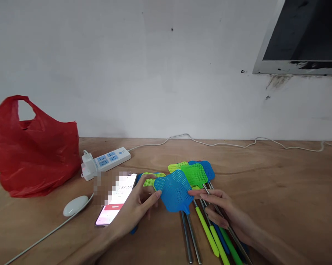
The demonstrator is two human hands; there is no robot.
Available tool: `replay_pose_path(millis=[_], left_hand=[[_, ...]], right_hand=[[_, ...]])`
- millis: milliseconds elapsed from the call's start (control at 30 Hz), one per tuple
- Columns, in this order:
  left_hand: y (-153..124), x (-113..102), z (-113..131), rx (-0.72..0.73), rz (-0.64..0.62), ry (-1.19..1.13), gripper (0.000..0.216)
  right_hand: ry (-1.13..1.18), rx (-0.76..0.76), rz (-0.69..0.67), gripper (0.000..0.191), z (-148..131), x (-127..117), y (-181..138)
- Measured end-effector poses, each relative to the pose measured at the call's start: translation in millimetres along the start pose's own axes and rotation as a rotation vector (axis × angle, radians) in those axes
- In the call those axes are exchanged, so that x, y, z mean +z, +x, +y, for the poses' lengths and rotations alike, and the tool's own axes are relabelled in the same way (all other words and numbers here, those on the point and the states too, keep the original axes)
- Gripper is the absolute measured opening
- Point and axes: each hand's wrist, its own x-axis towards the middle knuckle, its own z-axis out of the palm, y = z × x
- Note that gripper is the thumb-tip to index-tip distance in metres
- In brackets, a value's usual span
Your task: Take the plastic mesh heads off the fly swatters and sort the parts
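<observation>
Several fly swatters lie bunched on the wooden table [278, 184], with blue and green mesh heads and metal or coloured handles running toward me. My left hand [138, 209] pinches the left edge of the front blue swatter head [174, 191]. My right hand [226, 213] rests on the handles, fingers curled around a metal shaft [232, 232], fingertips touching the blue head's right edge. A green swatter head [195, 174] lies just behind. A yellow-green head [152, 180] peeks out by my left fingers.
A phone [117, 200] with a lit screen lies beside my left hand. A white power strip [107, 160] and its cable run along the wall. A white oval device [75, 205] and a red plastic bag [30, 147] sit at left.
</observation>
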Motion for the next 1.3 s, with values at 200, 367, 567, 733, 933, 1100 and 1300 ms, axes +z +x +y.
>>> replay_pose_path(millis=[200, 367, 567, 733, 933, 1100, 1300], left_hand=[[0.9, 2.9, 3.1, 0.043, -0.029, -0.066, 0.034], [5.2, -2.4, -4.3, 0.016, 0.002, -0.024, 0.032], [12.4, -21.3, -3.9, 0.104, 0.207, 0.191, 0.035], [17.6, -29.7, -6.5, 0.112, 0.24, 0.433, 0.034], [17.1, -30.0, -6.9, 0.127, 0.274, 0.8, 0.027], [13.4, -27.6, -8.2, 0.125, 0.257, 0.986, 0.025], [12.4, -24.9, -13.6, 0.395, 0.06, 1.059, 0.032]], right_hand=[[0.04, -0.024, -0.066, 0.044, 3.0, 3.0, -2.3], [0.098, 0.015, -0.133, 0.035, -2.1, 6.7, -4.1], [0.189, -0.045, -0.042, 0.033, -3.9, 0.9, 1.5], [0.297, -0.042, -0.024, 0.036, 2.2, -1.2, 8.6], [0.293, -0.044, -0.022, 0.04, 8.8, 0.6, 9.3], [0.284, -0.038, 0.007, 0.038, 10.4, -0.3, 9.3], [0.281, -0.006, 0.04, 0.039, 8.7, 0.0, 10.4]])
